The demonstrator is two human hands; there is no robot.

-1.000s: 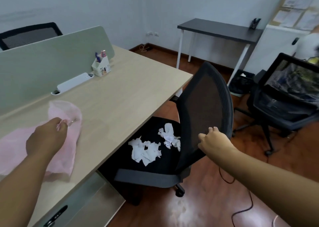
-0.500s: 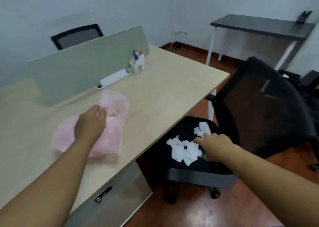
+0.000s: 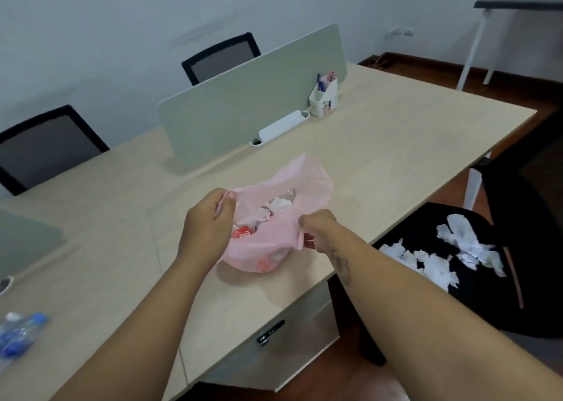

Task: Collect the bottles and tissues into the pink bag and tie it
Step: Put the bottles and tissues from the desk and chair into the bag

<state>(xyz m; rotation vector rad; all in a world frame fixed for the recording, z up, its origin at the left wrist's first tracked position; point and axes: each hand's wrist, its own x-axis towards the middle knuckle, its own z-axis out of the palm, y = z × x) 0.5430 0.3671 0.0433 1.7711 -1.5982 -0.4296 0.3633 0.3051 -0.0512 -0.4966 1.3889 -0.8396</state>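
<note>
Looks like an office – long shared desk (image 3: 396,144) with a green divider (image 3: 243,102), mesh chairs (image 3: 222,56) round it, a power strip (image 3: 283,125) and pen holder (image 3: 323,100) on top.

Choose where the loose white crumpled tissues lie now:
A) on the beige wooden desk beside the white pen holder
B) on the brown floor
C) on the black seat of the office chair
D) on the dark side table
C: the loose white crumpled tissues lie scattered on the black seat of the office chair, right of the desk.
</note>
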